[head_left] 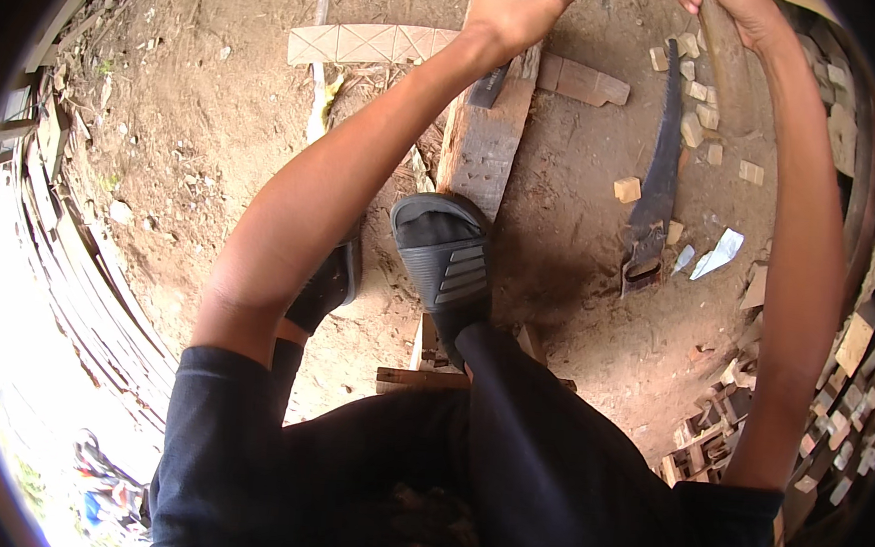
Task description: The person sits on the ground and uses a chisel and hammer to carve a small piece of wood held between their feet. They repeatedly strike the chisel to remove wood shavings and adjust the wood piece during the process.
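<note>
My left hand (518,16) is closed in a fist above the far end of a wooden board (487,151). Something dark shows at its fingers by the top edge, too cut off to name. Under my left wrist a flat black piece (487,89) lies on the board. My right hand (749,14), partly beyond the top edge, grips a brownish wooden strip (723,55), which looks blurred. My right foot in a black slide sandal (446,254) presses on the board's near end. A handsaw (656,177) rests on the ground right of the board.
A marked flat strip (371,45) and a shorter brown piece (581,82) extend either side of the board. Small wood blocks (692,129) lie scattered near the saw. White scraps (719,255) are on the dirt. Offcuts (708,431) pile up at the right; long planks (55,220) line the left.
</note>
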`<move>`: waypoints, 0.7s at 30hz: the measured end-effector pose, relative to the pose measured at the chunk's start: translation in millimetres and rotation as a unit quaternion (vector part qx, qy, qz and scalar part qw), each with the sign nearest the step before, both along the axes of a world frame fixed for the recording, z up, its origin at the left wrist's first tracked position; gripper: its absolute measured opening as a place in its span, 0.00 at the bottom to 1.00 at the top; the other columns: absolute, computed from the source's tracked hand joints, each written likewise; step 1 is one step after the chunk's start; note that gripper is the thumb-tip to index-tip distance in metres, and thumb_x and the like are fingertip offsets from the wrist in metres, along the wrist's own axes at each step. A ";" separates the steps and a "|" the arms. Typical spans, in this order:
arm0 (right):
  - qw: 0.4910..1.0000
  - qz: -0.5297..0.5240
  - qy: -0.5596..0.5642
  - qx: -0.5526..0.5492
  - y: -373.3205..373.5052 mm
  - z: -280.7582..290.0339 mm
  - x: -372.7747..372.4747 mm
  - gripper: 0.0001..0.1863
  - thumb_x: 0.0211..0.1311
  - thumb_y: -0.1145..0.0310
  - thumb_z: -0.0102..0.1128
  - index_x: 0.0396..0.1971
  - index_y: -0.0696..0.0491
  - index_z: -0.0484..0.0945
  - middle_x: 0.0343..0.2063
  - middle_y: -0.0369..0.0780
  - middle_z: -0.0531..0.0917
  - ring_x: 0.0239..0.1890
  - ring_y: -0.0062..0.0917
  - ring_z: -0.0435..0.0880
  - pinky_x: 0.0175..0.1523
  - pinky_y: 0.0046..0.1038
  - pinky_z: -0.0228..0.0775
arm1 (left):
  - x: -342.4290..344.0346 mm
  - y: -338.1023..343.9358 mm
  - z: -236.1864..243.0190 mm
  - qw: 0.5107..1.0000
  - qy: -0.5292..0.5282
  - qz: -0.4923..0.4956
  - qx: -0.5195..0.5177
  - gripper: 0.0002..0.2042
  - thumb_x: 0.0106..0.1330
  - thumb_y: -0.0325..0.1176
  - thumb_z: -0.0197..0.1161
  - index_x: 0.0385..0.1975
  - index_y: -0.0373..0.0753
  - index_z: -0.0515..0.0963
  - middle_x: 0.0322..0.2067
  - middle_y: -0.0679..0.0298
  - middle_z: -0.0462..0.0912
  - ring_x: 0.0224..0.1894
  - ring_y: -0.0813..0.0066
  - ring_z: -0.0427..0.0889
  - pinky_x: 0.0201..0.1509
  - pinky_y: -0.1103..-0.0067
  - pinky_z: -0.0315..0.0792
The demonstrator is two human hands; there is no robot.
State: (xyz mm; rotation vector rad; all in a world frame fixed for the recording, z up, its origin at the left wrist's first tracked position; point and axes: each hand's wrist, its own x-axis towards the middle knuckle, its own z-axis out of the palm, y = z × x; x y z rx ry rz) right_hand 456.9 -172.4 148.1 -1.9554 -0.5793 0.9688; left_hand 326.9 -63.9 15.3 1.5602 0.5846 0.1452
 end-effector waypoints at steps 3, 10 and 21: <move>0.993 0.031 -0.058 -0.103 -7.8 -8.0 -6.4 0.22 0.52 0.78 0.52 0.49 0.61 0.67 0.15 0.35 0.74 0.11 0.14 0.70 0.15 0.18 0.64 | -3.6 2.3 -3.2 0.999 -0.031 0.019 0.035 0.12 0.49 0.34 0.57 0.12 0.32 0.74 0.11 0.59 0.74 0.16 0.76 0.74 0.21 0.73 0.66; 0.997 0.020 -0.017 -0.078 -21.7 -7.0 7.5 0.20 0.52 0.77 0.53 0.48 0.60 0.68 0.14 0.36 0.74 0.11 0.16 0.70 0.15 0.20 0.64 | 1.1 3.1 -3.5 1.000 0.019 0.023 -0.001 0.12 0.50 0.34 0.57 0.12 0.31 0.73 0.11 0.60 0.73 0.16 0.75 0.75 0.20 0.72 0.67; 0.986 0.100 -0.033 -0.126 -2.1 -19.4 -2.7 0.14 0.52 0.75 0.54 0.41 0.58 0.71 0.15 0.35 0.74 0.12 0.17 0.71 0.16 0.21 0.65 | -0.2 7.5 -12.0 0.997 0.009 0.080 0.016 0.12 0.49 0.32 0.59 0.10 0.31 0.72 0.09 0.62 0.71 0.14 0.77 0.72 0.19 0.73 0.65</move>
